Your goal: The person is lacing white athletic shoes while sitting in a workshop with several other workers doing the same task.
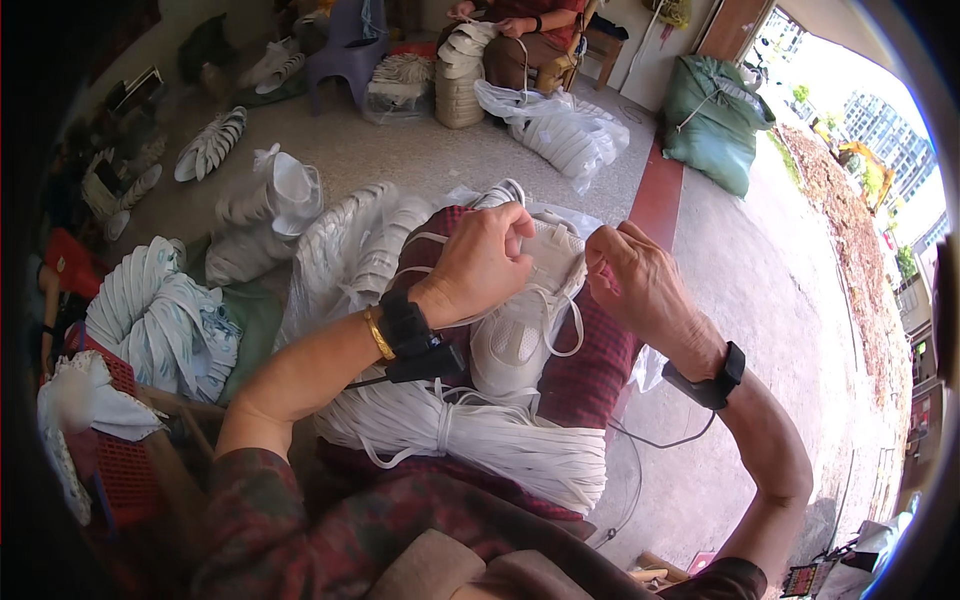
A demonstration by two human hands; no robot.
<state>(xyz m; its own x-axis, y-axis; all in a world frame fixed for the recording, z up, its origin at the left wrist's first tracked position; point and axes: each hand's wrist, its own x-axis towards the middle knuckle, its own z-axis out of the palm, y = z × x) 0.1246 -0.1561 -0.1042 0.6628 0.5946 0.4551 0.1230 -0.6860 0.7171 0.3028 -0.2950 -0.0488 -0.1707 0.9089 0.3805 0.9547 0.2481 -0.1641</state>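
Observation:
A white shoe [508, 345] lies on my lap over dark red checked cloth [590, 375], its toe toward me. A white shoelace [576, 328] loops loosely off its right side, and more lace runs out left beside my left hand. My left hand [482, 262] is closed in a pinch over the shoe's upper part, with the lace at its fingers. At the shoe's right edge, my right hand [638, 280] is closed too; what its fingertips hold is hidden. Nearer my body lies a tied bundle of white laces [470, 435] across my lap.
Stacked white shoe parts [160, 315] and plastic-wrapped stacks [345, 240] stand on the left. A red basket [125, 470] is at lower left. Ahead, another person [530, 45] sits handling white pieces beside a purple chair [345, 55]. A green sack [715, 120] stands at right.

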